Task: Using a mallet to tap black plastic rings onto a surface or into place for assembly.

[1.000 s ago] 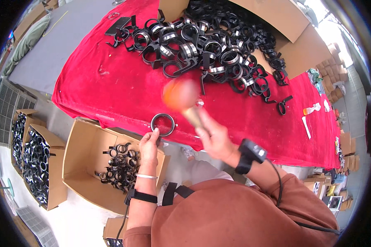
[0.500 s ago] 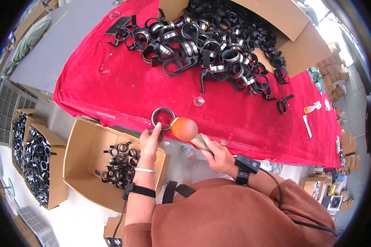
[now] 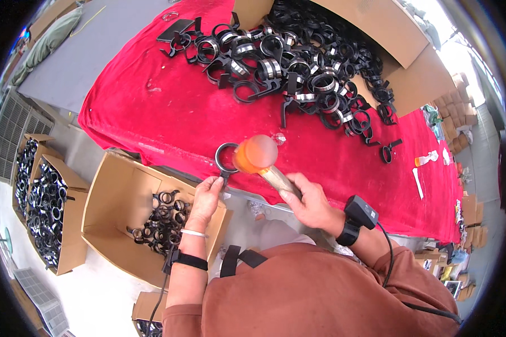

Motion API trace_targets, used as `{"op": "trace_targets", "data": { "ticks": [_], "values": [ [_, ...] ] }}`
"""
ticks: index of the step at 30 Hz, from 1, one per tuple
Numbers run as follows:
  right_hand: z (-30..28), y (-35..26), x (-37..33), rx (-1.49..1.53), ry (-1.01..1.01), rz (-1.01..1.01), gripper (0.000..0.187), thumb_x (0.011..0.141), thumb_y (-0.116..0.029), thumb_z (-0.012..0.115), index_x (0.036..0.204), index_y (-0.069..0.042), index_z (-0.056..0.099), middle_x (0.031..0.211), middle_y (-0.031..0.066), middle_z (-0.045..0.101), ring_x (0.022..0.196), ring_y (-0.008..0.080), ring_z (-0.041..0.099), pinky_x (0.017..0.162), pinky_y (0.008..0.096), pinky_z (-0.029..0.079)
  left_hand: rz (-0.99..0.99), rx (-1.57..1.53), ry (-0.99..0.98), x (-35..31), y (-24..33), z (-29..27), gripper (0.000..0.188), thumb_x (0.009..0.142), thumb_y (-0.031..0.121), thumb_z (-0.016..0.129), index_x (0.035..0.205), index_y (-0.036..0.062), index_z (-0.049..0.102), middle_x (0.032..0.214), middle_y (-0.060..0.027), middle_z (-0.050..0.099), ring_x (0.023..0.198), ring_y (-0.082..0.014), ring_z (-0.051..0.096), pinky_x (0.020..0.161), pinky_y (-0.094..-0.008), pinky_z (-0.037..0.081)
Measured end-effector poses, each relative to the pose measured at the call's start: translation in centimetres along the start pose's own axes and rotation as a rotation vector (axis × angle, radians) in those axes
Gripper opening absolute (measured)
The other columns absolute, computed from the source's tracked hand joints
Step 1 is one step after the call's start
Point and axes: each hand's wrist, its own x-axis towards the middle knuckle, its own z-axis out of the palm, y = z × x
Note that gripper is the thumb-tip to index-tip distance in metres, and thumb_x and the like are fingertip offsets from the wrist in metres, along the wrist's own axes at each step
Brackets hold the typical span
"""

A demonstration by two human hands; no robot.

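Observation:
My left hand [image 3: 206, 199] is closed around the short tab of a black ring clamp [image 3: 218, 158] with a silvery band inside. The ring is above the near edge of a red-covered table [image 3: 168, 126]. In my right hand [image 3: 315, 205] is a mallet [image 3: 257, 153], gripped by its pale handle. Its orange, rounded head is just right of the ring and overlaps its right side in the view; whether they touch I cannot tell. Beyond my hands lies a heap of similar ring clamps [image 3: 269, 69], black with silvery bands.
Left of my left arm stands an open cardboard box [image 3: 109, 216] with several ring clamps inside. More filled boxes [image 3: 76, 224] are at the far left. A large carton [image 3: 427, 84] sits behind the heap. One loose ring clamp [image 3: 385, 154] lies to the right.
The mallet head has risen away from me relative to the table. The ring has turned, so its tab now points toward my left hand. My head view has shifted slightly.

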Motion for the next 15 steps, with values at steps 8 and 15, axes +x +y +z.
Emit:
{"op": "trace_targets", "data": {
  "ticks": [8, 15],
  "values": [
    [1.1, -1.5, 6.0, -0.371, -0.104, -0.446, 0.056, 0.085, -0.012, 0.058, 0.137, -0.012, 0.038, 0.075, 0.0162, 0.054, 0.061, 0.0325, 0.056, 0.056, 0.0386, 0.048, -0.015, -0.049, 0.075, -0.3, 0.7, 0.5, 0.023, 0.090, 0.021, 0.055, 0.082, 0.0012, 0.062, 0.074, -0.0004, 0.058, 0.071, -0.0096, 0.048, 0.068, -0.0257, 0.040],
    [0.2, -3.3, 8.0, -0.350, -0.113, -0.456, 0.055, 0.086, -0.011, 0.057, 0.138, -0.008, 0.037, 0.076, 0.0172, 0.053, 0.063, 0.0333, 0.056, 0.059, 0.0423, 0.047, -0.024, -0.108, 0.101, -0.2, 0.5, 0.3, 0.022, 0.090, 0.021, 0.055, 0.079, 0.0031, 0.061, 0.071, 0.0025, 0.054, 0.068, -0.0076, 0.045, 0.063, -0.0234, 0.037]
  ]
}}
